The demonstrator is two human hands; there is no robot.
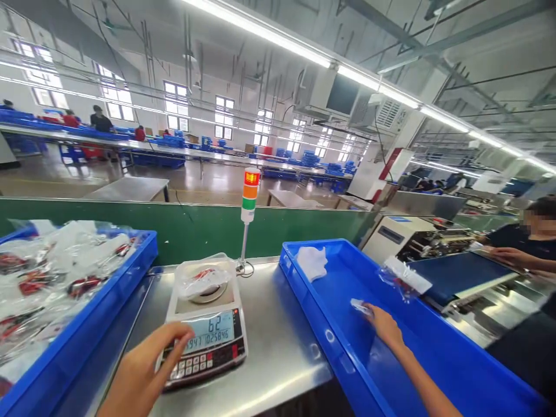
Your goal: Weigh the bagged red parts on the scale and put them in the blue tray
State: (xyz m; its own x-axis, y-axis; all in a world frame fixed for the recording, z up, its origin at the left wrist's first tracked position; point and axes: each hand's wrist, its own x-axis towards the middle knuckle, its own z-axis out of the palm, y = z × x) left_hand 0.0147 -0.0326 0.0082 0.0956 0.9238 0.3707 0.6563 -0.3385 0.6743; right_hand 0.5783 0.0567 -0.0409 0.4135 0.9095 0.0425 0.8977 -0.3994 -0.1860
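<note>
My left hand (145, 365) hovers at the front left of a digital scale (212, 341), thumb and forefinger stretched out and slightly apart, nothing between them. On the scale's pan lies a clear plastic bag (206, 282) with something red inside; the display reads 62 on its upper line. My right hand (386, 327) reaches into a blue bin (339, 347) on the right, its fingers closed on a small clear plastic piece (360, 307), whose exact kind I cannot make out. A white bag (311, 263) rests at the bin's far left corner.
Another blue bin (108, 307) at left is heaped with bagged red items. A signal light (249, 197) stands behind the scale. At right, a conveyor belt (460, 275) meets the bin, with a bag (406, 278) at its end. A co-worker (527, 243) handles something beside it.
</note>
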